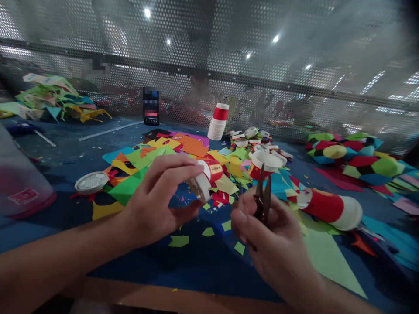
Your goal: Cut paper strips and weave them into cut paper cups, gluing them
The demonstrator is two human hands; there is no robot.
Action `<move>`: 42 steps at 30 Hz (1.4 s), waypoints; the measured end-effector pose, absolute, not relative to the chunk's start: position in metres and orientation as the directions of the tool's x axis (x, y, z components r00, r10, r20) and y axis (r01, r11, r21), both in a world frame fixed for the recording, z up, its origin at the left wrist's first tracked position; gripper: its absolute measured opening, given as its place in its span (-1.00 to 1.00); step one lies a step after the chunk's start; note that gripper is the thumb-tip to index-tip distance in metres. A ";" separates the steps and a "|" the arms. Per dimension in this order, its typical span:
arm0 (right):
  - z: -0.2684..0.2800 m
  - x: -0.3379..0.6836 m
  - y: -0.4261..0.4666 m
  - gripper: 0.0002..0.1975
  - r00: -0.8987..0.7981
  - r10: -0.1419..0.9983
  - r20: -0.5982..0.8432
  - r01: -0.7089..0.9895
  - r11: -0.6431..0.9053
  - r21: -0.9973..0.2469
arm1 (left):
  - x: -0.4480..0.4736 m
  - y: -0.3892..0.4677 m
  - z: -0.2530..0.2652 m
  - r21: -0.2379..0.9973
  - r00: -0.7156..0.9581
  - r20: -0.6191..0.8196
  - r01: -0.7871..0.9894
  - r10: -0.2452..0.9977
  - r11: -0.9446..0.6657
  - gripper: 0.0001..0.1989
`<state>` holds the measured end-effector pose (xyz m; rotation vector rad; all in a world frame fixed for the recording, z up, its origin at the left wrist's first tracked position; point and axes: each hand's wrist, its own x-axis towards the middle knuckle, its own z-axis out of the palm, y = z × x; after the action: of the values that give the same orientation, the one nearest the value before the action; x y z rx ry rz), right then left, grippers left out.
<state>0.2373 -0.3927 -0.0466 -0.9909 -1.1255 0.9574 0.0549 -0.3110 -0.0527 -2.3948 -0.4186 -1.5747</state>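
Observation:
My left hand (160, 196) is closed around a cut piece of paper cup (200, 184), thumb below and fingers above. Its white rim faces me, and a red printed part shows behind it. In my right hand (271, 235) is a pair of dark scissors (262, 196), the blades pointing up and slightly apart. Between and below the hands lie several green paper scraps (179, 241). Just beyond the scissors stands a cut red-and-white paper cup (266, 161). Another red-and-white cup (327, 208) lies on its side to the right.
Coloured paper sheets (193, 145) and offcuts cover the middle of the blue table. Behind them stand stacked paper cups (218, 122) and a phone (151, 107). Paper balls (369, 170) sit at the right, a translucent container (22, 183) at the left. A perforated metal screen (229, 56) closes the back.

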 end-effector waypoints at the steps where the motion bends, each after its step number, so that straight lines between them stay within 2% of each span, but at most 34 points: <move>1: -0.047 0.236 -0.390 -0.73 0.187 0.955 0.229 -0.124 0.254 -0.959 | 0.056 -0.312 -0.054 -0.060 0.395 0.914 0.359 0.094 -0.931 -0.59; 6: -0.048 0.231 -0.386 -0.89 0.097 0.991 0.089 -0.140 0.103 -0.985 | 0.059 -0.317 -0.056 -0.124 0.450 0.892 0.318 0.034 -0.940 -0.64; 8: -0.049 0.232 -0.387 -0.94 0.051 0.993 0.103 -0.152 0.109 -0.982 | 0.059 -0.318 -0.056 -0.157 0.475 0.880 0.312 0.011 -0.937 -0.66; 12: -0.052 0.237 -0.389 -0.87 0.041 0.989 0.144 -0.181 0.149 -0.972 | 0.057 -0.317 -0.058 -0.210 0.522 0.853 0.291 -0.029 -0.933 -0.66; 17: -0.054 0.236 -0.387 -0.91 0.044 0.986 0.162 -0.172 0.167 -0.971 | 0.055 -0.318 -0.060 -0.171 0.573 0.818 0.322 0.048 -0.931 -0.64; 23: -0.052 0.233 -0.385 -0.92 0.079 0.989 0.126 -0.147 0.137 -0.980 | 0.055 -0.320 -0.062 -0.218 0.596 0.803 0.298 0.003 -0.929 -0.62; 27: -0.049 0.232 -0.386 -0.94 0.097 0.985 0.145 -0.106 0.155 -0.982 | 0.056 -0.321 -0.061 -0.209 0.609 0.793 0.299 0.017 -0.931 -0.64; 29: -0.047 0.234 -0.386 -0.92 0.120 0.983 0.139 -0.084 0.150 -0.985 | 0.057 -0.321 -0.060 -0.161 0.581 0.812 0.308 0.052 -0.938 -0.64; 31: -0.043 0.238 -0.386 -0.89 0.160 0.981 0.114 -0.081 0.128 -0.988 | 0.058 -0.319 -0.060 -0.055 0.535 0.835 0.316 0.129 -0.947 -0.60; 36: -0.031 0.263 -0.375 -0.68 0.302 0.947 0.110 -0.170 0.167 -0.971 | 0.056 -0.314 -0.062 0.358 0.541 0.734 0.207 0.411 -0.911 -0.47; 39: -0.026 0.280 -0.366 -0.60 0.301 0.948 0.107 -0.118 0.148 -0.982 | 0.055 -0.312 -0.062 0.517 0.582 0.662 0.102 0.472 -0.850 -0.41; 42: -0.026 0.292 -0.359 -0.69 0.263 0.962 0.069 0.015 0.067 -0.998 | 0.055 -0.311 -0.061 0.612 0.598 0.629 0.014 0.497 -0.791 -0.38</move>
<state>0.2915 -0.3592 -0.0259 -1.2773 -1.0474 0.9601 0.0555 -0.3112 -0.0613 -3.2891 -0.5859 -1.6392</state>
